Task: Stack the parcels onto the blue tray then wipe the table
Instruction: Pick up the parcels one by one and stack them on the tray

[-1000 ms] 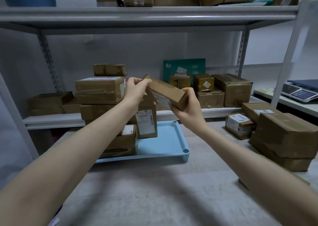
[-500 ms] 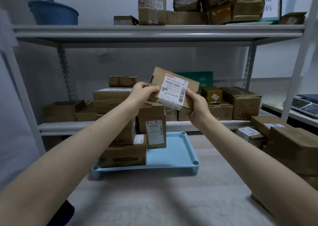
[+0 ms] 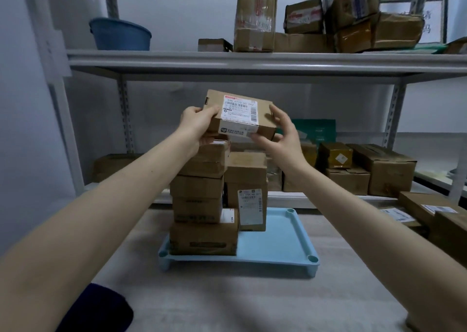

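Observation:
A flat cardboard parcel [image 3: 240,115] with a white barcode label is held level above the stack. My left hand [image 3: 195,127] grips its left end. My right hand [image 3: 280,134] holds its right end, fingers spread along the side and underneath. Directly below stands a tall stack of parcels [image 3: 202,205] on the left part of the blue tray [image 3: 278,245]. A taller upright parcel [image 3: 249,192] with a label stands beside the stack on the tray. The tray rests on the grey table [image 3: 252,301].
More parcels [image 3: 437,220] lie on the table at the right edge. A metal rack behind holds parcels [image 3: 369,170] on its lower shelf and more parcels plus a blue basin [image 3: 120,33] on its upper shelf [image 3: 227,59]. A dark blue cloth [image 3: 98,309] lies at the near left.
The parcel has been turned from tilted to level, label up, and lifted higher over the stack. The camera view has tipped upward, showing more of the upper shelf.

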Tool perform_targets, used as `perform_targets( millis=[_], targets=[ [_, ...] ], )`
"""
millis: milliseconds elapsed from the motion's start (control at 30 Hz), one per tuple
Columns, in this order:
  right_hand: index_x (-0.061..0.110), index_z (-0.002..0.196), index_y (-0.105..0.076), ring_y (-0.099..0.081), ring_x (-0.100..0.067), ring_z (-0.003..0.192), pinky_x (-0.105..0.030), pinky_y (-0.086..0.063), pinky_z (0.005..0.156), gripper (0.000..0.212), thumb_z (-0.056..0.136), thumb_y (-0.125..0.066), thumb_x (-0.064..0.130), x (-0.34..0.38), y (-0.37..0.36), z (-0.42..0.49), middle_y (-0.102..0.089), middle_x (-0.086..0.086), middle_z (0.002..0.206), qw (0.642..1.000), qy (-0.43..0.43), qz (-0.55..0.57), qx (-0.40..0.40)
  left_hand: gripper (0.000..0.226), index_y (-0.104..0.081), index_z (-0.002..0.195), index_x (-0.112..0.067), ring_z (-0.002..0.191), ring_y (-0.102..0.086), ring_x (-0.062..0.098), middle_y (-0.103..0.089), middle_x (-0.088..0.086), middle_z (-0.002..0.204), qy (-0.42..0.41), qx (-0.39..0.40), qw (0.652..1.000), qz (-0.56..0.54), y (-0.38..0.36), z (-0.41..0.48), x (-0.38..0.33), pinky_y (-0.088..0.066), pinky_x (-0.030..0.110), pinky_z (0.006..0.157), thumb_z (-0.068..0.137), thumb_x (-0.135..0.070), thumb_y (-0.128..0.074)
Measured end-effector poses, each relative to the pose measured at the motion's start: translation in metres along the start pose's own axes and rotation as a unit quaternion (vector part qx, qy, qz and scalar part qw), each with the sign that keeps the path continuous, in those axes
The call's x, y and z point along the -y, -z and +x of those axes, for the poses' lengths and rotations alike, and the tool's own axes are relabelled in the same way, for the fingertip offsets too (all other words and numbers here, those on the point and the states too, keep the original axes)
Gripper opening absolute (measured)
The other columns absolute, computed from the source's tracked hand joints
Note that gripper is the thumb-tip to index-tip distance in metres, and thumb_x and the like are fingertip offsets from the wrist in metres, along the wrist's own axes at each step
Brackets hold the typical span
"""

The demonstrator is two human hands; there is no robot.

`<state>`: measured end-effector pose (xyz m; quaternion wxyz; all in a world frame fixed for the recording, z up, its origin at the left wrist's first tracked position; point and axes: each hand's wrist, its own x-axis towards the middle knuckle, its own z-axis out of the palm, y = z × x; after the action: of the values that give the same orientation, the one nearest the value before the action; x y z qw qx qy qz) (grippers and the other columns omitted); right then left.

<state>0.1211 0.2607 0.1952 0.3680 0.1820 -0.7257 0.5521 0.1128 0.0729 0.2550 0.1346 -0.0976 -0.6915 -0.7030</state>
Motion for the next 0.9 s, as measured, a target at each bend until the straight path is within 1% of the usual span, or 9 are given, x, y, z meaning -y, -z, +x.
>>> perform_targets(
  millis=[33, 100, 233, 300, 400, 500, 567, 733, 900],
  targets=[
    [0.026, 0.137, -0.045, -0.049, -0.013, 0.119, -0.021, -0.051, 0.092, 0.063, 0.082, -0.076, 0.022, 0.004, -0.005, 0.005, -0.042, -0.005, 0.139, 1.0, 0.02, -0.024, 0.001, 0.041, -0.049, 0.128, -0.01, 0.08, -0.064, 0.013, -0.066, 0.004, 0.096, -0.001, 0.003, 1.0, -0.002, 0.005, 0.001, -0.004, -0.056, 0.028, 0.062, 0.094, -0.032, -0.057],
    [0.021, 0.129, -0.055, -0.055, -0.014, 0.114, -0.028, -0.055, 0.09, 0.05, 0.083, -0.075, 0.024, 0.008, -0.016, 0.018, -0.05, -0.003, 0.132, 0.999, 0.035, -0.023, 0.002, 0.031, -0.057, 0.117, -0.012, 0.084, -0.065, 0.017, -0.067, 0.004, 0.093, -0.013, 0.004, 1.0, -0.026, 0.017, 0.003, -0.012, -0.057, 0.034, 0.076, 0.096, -0.035, -0.052],
    [0.019, 0.123, -0.06, -0.062, -0.017, 0.109, -0.037, -0.057, 0.088, 0.045, 0.081, -0.076, 0.023, 0.009, -0.035, 0.034, -0.061, 0.002, 0.12, 0.999, -0.002, 0.027, -0.029, 0.024, -0.06, 0.099, -0.023, 0.09, -0.064, 0.018, -0.067, 0.002, 0.098, -0.06, -0.029, 0.998, -0.008, 0.039, 0.012, -0.016, -0.046, 0.029, 0.066, 0.099, -0.04, -0.042],
    [0.018, 0.121, -0.062, -0.061, -0.016, 0.112, -0.037, -0.057, 0.089, 0.044, 0.08, -0.078, 0.022, 0.006, -0.047, 0.035, -0.063, 0.0, 0.119, 0.998, -0.01, 0.031, -0.045, 0.021, -0.057, 0.092, -0.025, 0.094, -0.061, 0.019, -0.065, 0.003, 0.103, -0.082, -0.077, 0.993, 0.046, 0.05, 0.021, -0.006, -0.044, 0.03, 0.071, 0.098, -0.041, -0.044],
    [0.017, 0.118, -0.063, -0.064, -0.013, 0.105, -0.033, -0.059, 0.083, 0.043, 0.079, -0.079, 0.021, -0.001, -0.067, 0.029, -0.064, 0.001, 0.114, 0.999, -0.018, 0.031, -0.032, 0.025, -0.056, 0.11, -0.014, 0.101, -0.058, 0.018, -0.061, 0.005, 0.107, -0.1, -0.14, 0.982, 0.08, 0.064, 0.03, 0.014, -0.043, 0.025, 0.075, 0.098, -0.034, -0.047],
    [0.024, 0.113, -0.064, -0.062, -0.011, 0.104, -0.032, -0.058, 0.084, 0.038, 0.078, -0.08, 0.026, -0.006, -0.082, 0.023, -0.062, 0.011, 0.105, 1.0, -0.014, -0.002, -0.016, 0.027, -0.052, 0.118, -0.008, 0.088, -0.051, 0.009, -0.055, 0.004, 0.104, -0.097, -0.172, 0.976, 0.096, 0.07, 0.033, 0.03, -0.037, 0.016, 0.062, 0.1, -0.026, -0.046],
    [0.024, 0.112, -0.065, -0.059, -0.006, 0.103, -0.026, -0.056, 0.084, 0.038, 0.077, -0.08, 0.028, -0.009, -0.089, 0.022, -0.063, 0.01, 0.106, 0.999, -0.008, -0.033, -0.009, 0.024, -0.053, 0.117, -0.008, 0.089, -0.05, 0.01, -0.054, 0.004, 0.107, -0.086, -0.18, 0.973, 0.115, 0.072, 0.036, 0.037, -0.037, 0.017, 0.06, 0.098, -0.023, -0.049],
    [0.031, 0.115, -0.062, -0.056, -0.014, 0.111, -0.038, -0.054, 0.087, 0.044, 0.077, -0.074, 0.048, -0.02, -0.094, 0.026, -0.064, 0.004, 0.114, 0.99, -0.01, -0.14, -0.009, 0.026, -0.057, 0.118, -0.011, 0.1, -0.053, 0.015, -0.056, 0.002, 0.109, -0.086, -0.166, 0.97, 0.159, 0.073, 0.044, 0.048, -0.045, 0.025, 0.076, 0.092, -0.011, -0.056],
    [0.023, 0.121, -0.057, -0.054, -0.012, 0.112, -0.034, -0.05, 0.093, 0.053, 0.078, -0.074, 0.048, -0.026, -0.093, 0.027, -0.06, 0.001, 0.121, 0.988, -0.034, -0.15, -0.017, 0.038, -0.054, 0.129, -0.013, 0.108, -0.051, 0.016, -0.055, 0.004, 0.122, -0.087, -0.118, 0.973, 0.179, 0.072, 0.046, 0.048, -0.045, 0.026, 0.082, 0.092, -0.005, -0.054]
  ],
)
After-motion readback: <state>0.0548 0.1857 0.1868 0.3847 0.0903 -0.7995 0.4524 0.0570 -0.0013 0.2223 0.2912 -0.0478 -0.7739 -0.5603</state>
